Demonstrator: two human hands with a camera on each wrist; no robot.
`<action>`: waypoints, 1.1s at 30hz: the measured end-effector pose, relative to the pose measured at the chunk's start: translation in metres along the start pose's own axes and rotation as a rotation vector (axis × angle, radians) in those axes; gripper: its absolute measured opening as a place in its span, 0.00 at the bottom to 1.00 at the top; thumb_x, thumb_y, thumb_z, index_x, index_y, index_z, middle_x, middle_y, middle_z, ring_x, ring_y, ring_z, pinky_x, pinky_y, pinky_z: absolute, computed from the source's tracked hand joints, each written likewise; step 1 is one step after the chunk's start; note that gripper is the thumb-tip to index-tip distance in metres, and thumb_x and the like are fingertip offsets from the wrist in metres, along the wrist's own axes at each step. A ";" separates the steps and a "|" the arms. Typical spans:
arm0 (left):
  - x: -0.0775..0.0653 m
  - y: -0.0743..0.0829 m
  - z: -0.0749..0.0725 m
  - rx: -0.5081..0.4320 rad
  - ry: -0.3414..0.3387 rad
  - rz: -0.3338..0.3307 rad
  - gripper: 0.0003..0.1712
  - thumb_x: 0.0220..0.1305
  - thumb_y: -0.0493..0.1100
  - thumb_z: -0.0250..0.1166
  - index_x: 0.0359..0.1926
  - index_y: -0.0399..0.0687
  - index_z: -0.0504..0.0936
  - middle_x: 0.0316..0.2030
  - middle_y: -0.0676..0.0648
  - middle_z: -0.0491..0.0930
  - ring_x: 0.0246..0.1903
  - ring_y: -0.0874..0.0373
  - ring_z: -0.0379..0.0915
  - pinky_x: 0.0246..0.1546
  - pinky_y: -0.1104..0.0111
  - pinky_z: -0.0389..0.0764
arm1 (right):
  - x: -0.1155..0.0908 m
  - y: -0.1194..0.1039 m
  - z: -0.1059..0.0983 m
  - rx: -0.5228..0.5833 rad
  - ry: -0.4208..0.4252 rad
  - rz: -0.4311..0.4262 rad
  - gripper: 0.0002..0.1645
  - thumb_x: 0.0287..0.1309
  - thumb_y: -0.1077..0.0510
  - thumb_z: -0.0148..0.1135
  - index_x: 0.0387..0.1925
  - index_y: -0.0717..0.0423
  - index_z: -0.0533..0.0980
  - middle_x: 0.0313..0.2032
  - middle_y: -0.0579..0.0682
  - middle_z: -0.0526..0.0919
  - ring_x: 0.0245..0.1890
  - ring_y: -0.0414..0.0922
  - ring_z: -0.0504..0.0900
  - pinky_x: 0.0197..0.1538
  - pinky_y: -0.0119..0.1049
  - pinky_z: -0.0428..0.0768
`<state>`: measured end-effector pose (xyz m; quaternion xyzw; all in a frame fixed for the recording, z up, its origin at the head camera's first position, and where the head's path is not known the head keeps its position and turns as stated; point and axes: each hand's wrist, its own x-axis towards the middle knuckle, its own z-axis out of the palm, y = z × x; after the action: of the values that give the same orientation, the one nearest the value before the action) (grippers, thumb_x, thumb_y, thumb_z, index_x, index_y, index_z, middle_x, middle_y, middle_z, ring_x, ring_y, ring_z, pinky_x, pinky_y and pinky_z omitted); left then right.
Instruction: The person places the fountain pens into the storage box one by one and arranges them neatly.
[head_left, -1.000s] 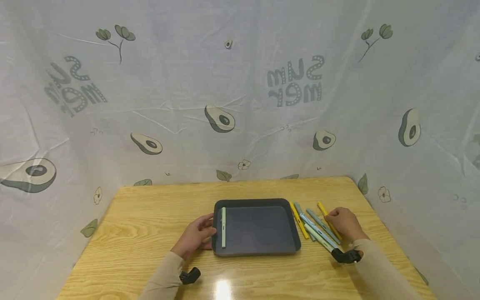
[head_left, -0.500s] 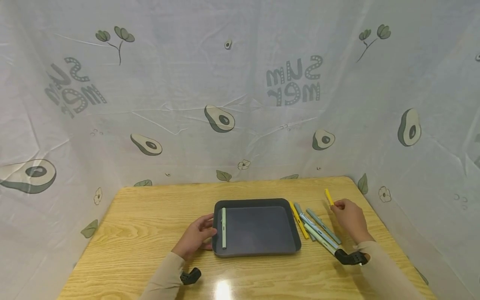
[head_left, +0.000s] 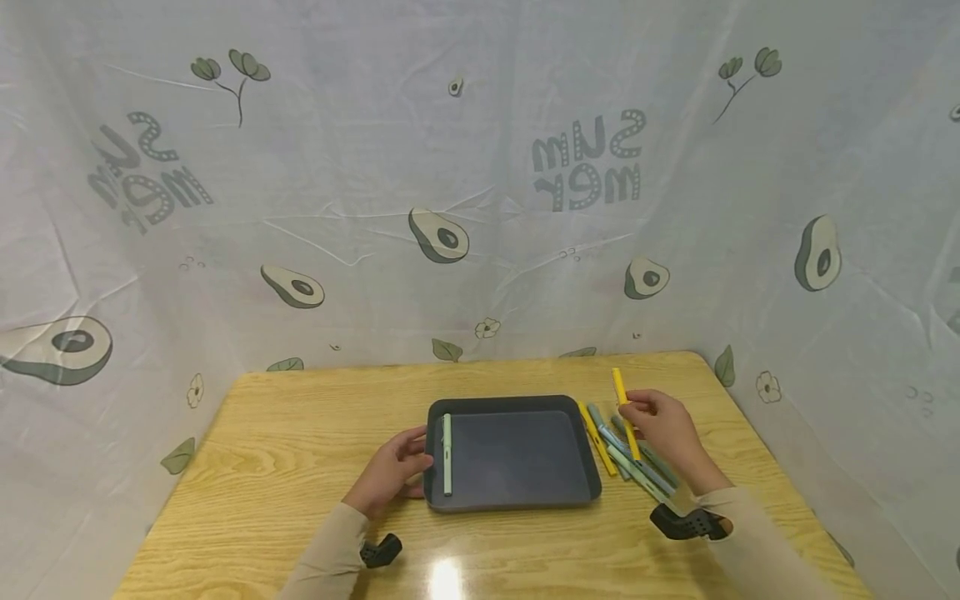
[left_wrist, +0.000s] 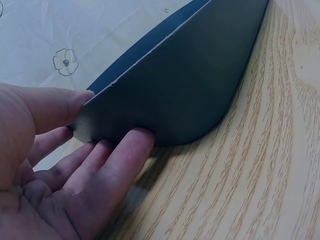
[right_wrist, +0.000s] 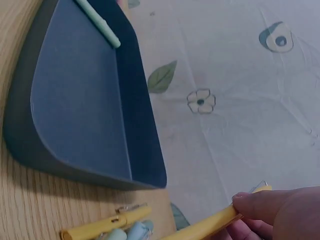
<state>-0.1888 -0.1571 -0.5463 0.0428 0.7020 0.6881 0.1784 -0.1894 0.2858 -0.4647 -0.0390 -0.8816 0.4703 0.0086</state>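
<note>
My left hand (head_left: 390, 471) grips the left side of a dark grey tray (head_left: 517, 458). In the left wrist view the thumb lies at the rim and the fingertips (left_wrist: 140, 139) press the outer wall. A light green pen (head_left: 447, 454) lies lengthwise inside the tray, along its left side. My right hand (head_left: 666, 429) pinches a yellow pen (head_left: 619, 388) between thumb and fingers, raised above the loose pens right of the tray. In the right wrist view this yellow pen (right_wrist: 207, 226) slants across the bottom edge.
Another yellow pen (head_left: 597, 439) lies against the tray's right side. Blue-grey, light blue and pale green pens (head_left: 636, 473) overlap beside it, partly under the raised pen. A patterned cloth (head_left: 480, 292) hangs behind the wooden table (head_left: 330, 417).
My right hand has lifted the yellow pen off the table and carried it left, over the loose pens. The left hand and the tray have stayed in place.
</note>
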 end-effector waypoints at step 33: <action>0.000 0.001 0.002 -0.013 0.004 -0.017 0.36 0.74 0.36 0.63 0.78 0.41 0.61 0.69 0.29 0.68 0.57 0.45 0.78 0.41 0.50 0.89 | -0.013 -0.052 0.100 0.256 -0.133 0.010 0.11 0.68 0.63 0.66 0.49 0.63 0.77 0.42 0.55 0.82 0.39 0.48 0.85 0.35 0.43 0.89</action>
<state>-0.1889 -0.1554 -0.5451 0.0343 0.6981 0.6913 0.1830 -0.1851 0.1731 -0.4773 -0.0109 -0.8129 0.5804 -0.0473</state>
